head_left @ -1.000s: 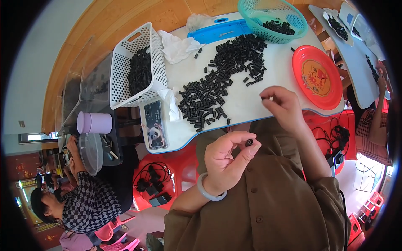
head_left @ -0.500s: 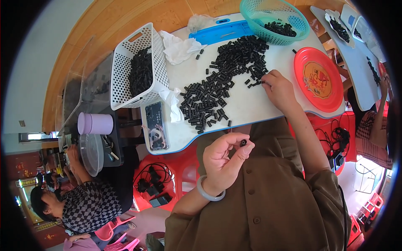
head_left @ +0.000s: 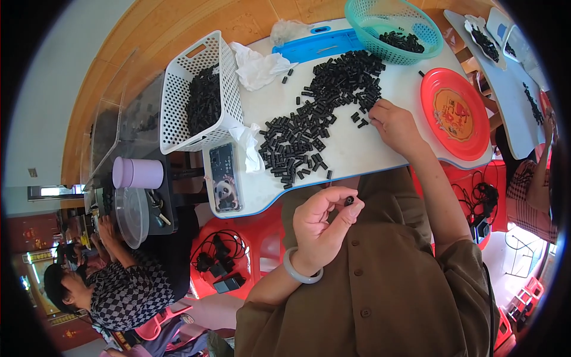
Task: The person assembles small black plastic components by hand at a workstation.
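Observation:
My left hand (head_left: 321, 225), a pale bangle on its wrist, is raised in front of my shirt, nearer than the table edge. Between its thumb and forefinger it pinches a small black cylindrical piece (head_left: 349, 201), one round end showing. Over the white table, my right hand (head_left: 395, 128) is at the right side of a large heap of similar black pieces (head_left: 345, 74). Its fingers are drawn together; whatever they hold is hidden. A few loose black pieces (head_left: 359, 120) lie just left of its fingertips.
A white perforated basket (head_left: 231, 113) of black pieces stands left, beside a phone (head_left: 224, 184) and tissues (head_left: 257, 66). Behind the heap are a blue tray (head_left: 309, 50) and a green basket (head_left: 389, 56). A red plate (head_left: 429, 113) lies right. Other people sit at both sides.
My right fingers have drawn slightly back from the loose pieces, which now lie apart from them. My left hand keeps its pinch on the black piece. The whole view has shifted slightly.

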`<state>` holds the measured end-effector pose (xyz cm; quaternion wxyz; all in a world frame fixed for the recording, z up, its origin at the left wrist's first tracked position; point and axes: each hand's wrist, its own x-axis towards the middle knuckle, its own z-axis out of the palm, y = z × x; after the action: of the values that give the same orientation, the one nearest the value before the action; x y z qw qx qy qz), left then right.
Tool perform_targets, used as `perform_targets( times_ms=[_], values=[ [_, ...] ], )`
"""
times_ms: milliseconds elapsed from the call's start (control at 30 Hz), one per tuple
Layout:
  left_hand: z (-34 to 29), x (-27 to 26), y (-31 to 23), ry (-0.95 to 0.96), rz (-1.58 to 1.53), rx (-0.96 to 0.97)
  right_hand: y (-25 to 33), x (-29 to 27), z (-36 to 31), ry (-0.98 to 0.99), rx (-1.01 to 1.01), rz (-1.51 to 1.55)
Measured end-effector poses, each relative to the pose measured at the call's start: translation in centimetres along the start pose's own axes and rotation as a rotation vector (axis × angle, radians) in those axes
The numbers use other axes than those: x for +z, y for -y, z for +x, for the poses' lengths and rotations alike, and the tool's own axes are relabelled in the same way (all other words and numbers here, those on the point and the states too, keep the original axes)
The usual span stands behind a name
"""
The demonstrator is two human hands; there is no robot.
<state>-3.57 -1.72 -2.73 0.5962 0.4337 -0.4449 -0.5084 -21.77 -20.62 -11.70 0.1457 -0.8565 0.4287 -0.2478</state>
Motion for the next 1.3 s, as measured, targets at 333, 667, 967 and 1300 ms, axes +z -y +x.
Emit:
perform_targets(
  times_ms=[333, 667, 967, 1300],
  values=[
    [0.1, 0.3, -1.8, 0.049, -0.147, -0.042, 7.6, -4.8, -2.7, 0.019, 0.42, 1.563],
    [-0.5, 0.9, -3.4, 0.116, -0.329, -0.034, 15.4, -7.4, -4.2, 0.216, 0.283, 2.0],
    [-1.1, 0.9, -3.7, 0.065, -0.251, -0.012, 16.4, -7.3, -4.5, 0.107, 0.124, 1.816],
    [-1.6, 0.2, -4.1, 0.116, -0.123, 0.011, 16.1, -7.4, -4.5, -0.016, -0.19, 1.362]
  ],
)
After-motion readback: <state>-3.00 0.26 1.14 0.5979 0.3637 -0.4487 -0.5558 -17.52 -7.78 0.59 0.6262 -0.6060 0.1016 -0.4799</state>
